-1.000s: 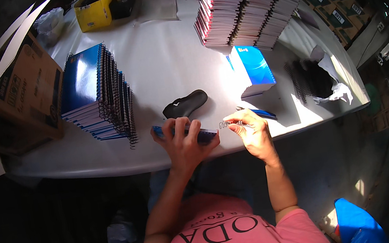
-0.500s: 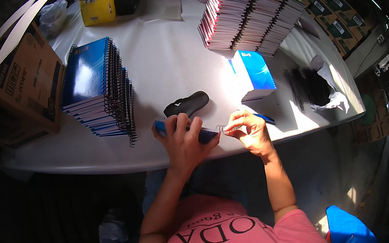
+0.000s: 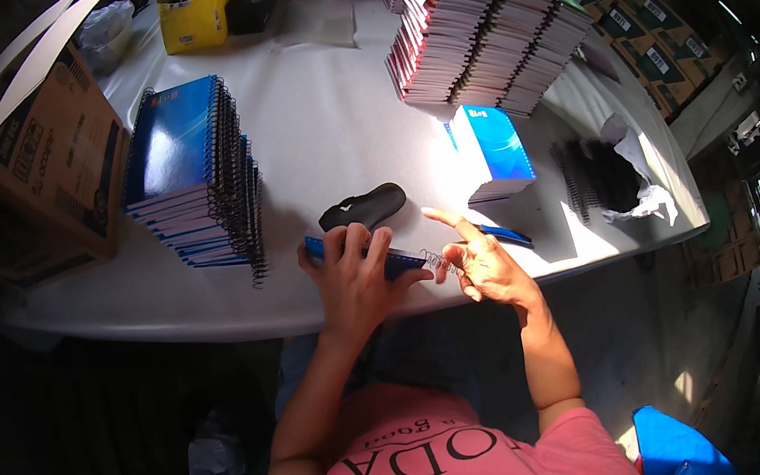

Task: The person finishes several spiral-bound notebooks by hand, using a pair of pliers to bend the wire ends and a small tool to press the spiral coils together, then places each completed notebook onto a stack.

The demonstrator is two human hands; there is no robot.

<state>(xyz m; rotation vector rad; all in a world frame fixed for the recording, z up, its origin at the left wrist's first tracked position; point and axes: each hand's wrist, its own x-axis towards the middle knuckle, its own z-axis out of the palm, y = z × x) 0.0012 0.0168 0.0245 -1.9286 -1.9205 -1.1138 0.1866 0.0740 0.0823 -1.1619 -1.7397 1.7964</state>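
Close to the table's front edge, my left hand (image 3: 349, 277) is wrapped over a blue-covered notebook (image 3: 402, 263), holding it tilted on its edge. A thin spiral binding coil (image 3: 434, 258) sticks out from the notebook's right end. My right hand (image 3: 493, 270) is beside this coil, index finger stretched out and the other fingers apart, the thumb near or touching the coil's loops. Just behind the notebook lies a dark, rounded object (image 3: 363, 208), its kind unclear. A blue, pen-like tool (image 3: 505, 234) rests behind my right hand, partly covered by it.
Spiral-bound blue notebooks (image 3: 178, 135) are stacked at left, next to an open cardboard box (image 3: 54, 158). A smaller blue stack (image 3: 497, 149) and black coils in white wrapping (image 3: 608, 174) are at right. Tall stacks of notebooks (image 3: 466, 23) and a yellow container (image 3: 195, 21) stand farther back.
My right hand has gone from pinching the coil to spread fingers, its index finger now stretched outward. The left hand still holds the notebook in nearly the same place.
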